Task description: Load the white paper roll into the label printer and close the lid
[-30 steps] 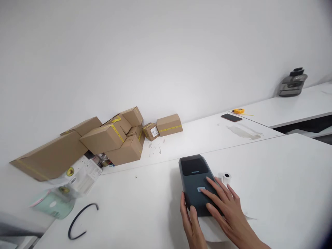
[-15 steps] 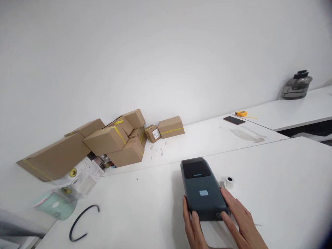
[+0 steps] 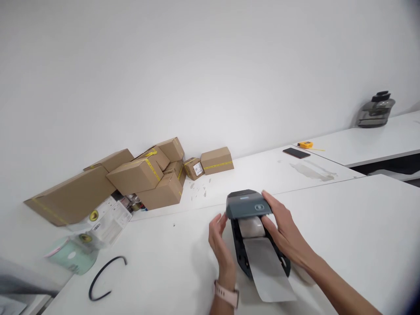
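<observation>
A dark blue-grey label printer (image 3: pixel 241 256) stands on the white table with its lid (image 3: pixel 249 204) tilted up. Inside sits a white label roll (image 3: pixel 251 227), and a wide blank strip (image 3: pixel 269 271) runs from it over the printer's near end. My right hand (image 3: pixel 282 225) grips the lid's right side, thumb beneath the edge and fingers on top. My left hand (image 3: pixel 221 243), with a pink watch band at the wrist, has its curled fingertips against the lid's left edge.
Cardboard boxes (image 3: pixel 134 175) are piled by the wall at left. Nearer are a plastic-wrapped pack (image 3: pixel 110 223), a mint green container (image 3: pixel 74 256) and a black curved strip (image 3: pixel 98 275). A phone (image 3: pixel 296 152), yellow tape measure (image 3: pixel 306 145) and large bottle (image 3: pixel 376 111) lie to the right.
The printer's lid has gone from closed to raised, exposing the roll and paper strip. Both hands have moved up from the near end to the lid. My right arm now covers the small loose roll.
</observation>
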Demonstrator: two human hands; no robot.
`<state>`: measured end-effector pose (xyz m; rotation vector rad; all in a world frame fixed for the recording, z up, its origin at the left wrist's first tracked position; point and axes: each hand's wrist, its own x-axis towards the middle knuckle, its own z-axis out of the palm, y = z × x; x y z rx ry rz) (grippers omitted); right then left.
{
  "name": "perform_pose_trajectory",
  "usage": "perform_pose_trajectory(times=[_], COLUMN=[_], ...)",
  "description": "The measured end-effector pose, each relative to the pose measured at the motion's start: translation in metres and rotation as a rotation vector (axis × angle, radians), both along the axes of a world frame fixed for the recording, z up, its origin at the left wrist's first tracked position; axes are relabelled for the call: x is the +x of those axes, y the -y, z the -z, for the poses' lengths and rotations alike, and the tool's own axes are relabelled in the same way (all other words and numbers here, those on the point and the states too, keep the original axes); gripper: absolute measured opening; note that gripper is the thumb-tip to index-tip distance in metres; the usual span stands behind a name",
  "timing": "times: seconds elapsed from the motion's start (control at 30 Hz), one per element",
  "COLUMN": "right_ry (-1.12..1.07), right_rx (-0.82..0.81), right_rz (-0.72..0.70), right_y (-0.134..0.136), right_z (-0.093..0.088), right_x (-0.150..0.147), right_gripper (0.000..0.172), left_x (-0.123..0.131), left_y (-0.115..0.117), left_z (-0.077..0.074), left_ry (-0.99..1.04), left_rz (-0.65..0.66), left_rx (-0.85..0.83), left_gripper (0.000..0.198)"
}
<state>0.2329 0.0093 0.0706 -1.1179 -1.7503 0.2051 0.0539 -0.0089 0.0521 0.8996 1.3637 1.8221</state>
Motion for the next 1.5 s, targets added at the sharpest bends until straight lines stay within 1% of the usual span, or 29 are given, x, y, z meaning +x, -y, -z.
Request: perform_pose_trajectory(times=[0.03,0.07,0.1,0.2,0.27,0.33,0.47,0.57,0.63,0.67,0.7,0.77,0.83,0.87,0.9,0.97,1.0,1.07,1.17,1.27,1.4,1.5], right_ry=[-0.002,-0.012,-0.024,-0.048,-0.047,-0.046,0.022,0.115,0.158,0.170,0.172,0.125,0.041,0.020,0.056,0.240,0.358,0.547,0.655,0.707,0.785,0.776], right_rx=[0.034,0.056,0.060,-0.016,-0.065,-0.092,-0.145,-0.214,-0.273,-0.273,-0.232,-0.046,0.142,0.164,0.116,-0.097,-0.215,-0.385,-0.473,-0.532,-0.621,-0.694], right_rz=[0.000,0.001,0.003,0.023,0.029,0.010,-0.040,-0.042,-0.052,-0.055,-0.047,0.009,0.045,0.013,-0.071,-0.280,-0.371,-0.492,-0.574,-0.604,-0.638,-0.724], right_y=[-0.015,-0.029,-0.043,-0.078,-0.096,-0.109,-0.133,-0.152,-0.158,-0.157,-0.152,-0.134,-0.109,-0.097,-0.086,-0.073,-0.072,-0.077,-0.095,-0.111,-0.121,-0.124], right_z=[-0.010,-0.018,-0.027,-0.046,-0.055,-0.060,-0.068,-0.078,-0.085,-0.087,-0.089,-0.085,-0.072,-0.062,-0.051,-0.027,-0.016,0.002,0.015,0.017,0.014,0.009], right_x=[-0.003,-0.006,-0.009,-0.015,-0.017,-0.017,-0.012,-0.009,-0.008,-0.007,-0.007,-0.007,-0.006,-0.006,-0.005,-0.005,-0.006,-0.008,-0.015,-0.024,-0.031,-0.028], right_gripper=[0.056,0.056,0.056,0.059,0.063,0.069,0.082,0.085,0.084,0.083,0.082,0.073,0.053,0.043,0.039,0.036,0.035,0.039,0.052,0.067,0.091,0.096], left_x=[-0.003,-0.005,-0.006,-0.005,-0.003,-0.003,-0.007,-0.009,-0.009,-0.009,-0.008,-0.008,-0.007,-0.007,-0.007,-0.006,-0.006,-0.005,-0.004,-0.004,-0.004,-0.004], left_y=[-0.013,-0.026,-0.037,-0.057,-0.061,-0.060,-0.057,-0.057,-0.058,-0.058,-0.059,-0.059,-0.058,-0.058,-0.058,-0.059,-0.059,-0.059,-0.060,-0.061,-0.064,-0.067], left_z=[0.000,0.003,0.007,0.025,0.035,0.040,0.043,0.045,0.047,0.048,0.049,0.049,0.049,0.049,0.048,0.047,0.046,0.045,0.043,0.044,0.051,0.056], left_ry=[-0.067,-0.167,-0.205,-0.285,-0.326,-0.360,-0.406,-0.425,-0.433,-0.434,-0.434,-0.430,-0.432,-0.436,-0.443,-0.460,-0.467,-0.476,-0.477,-0.452,-0.374,-0.302], left_rz=[0.006,0.049,0.088,0.172,0.216,0.254,0.299,0.302,0.298,0.296,0.297,0.297,0.296,0.294,0.291,0.283,0.280,0.279,0.287,0.282,0.268,0.289], left_rx=[-0.039,-0.109,-0.141,-0.211,-0.230,-0.234,-0.245,-0.255,-0.254,-0.251,-0.248,-0.241,-0.232,-0.229,-0.228,-0.237,-0.246,-0.264,-0.277,-0.291,-0.306,-0.301], left_gripper=[0.049,0.047,0.043,0.041,0.042,0.043,0.049,0.050,0.050,0.050,0.050,0.050,0.049,0.049,0.049,0.051,0.053,0.059,0.067,0.069,0.070,0.073])
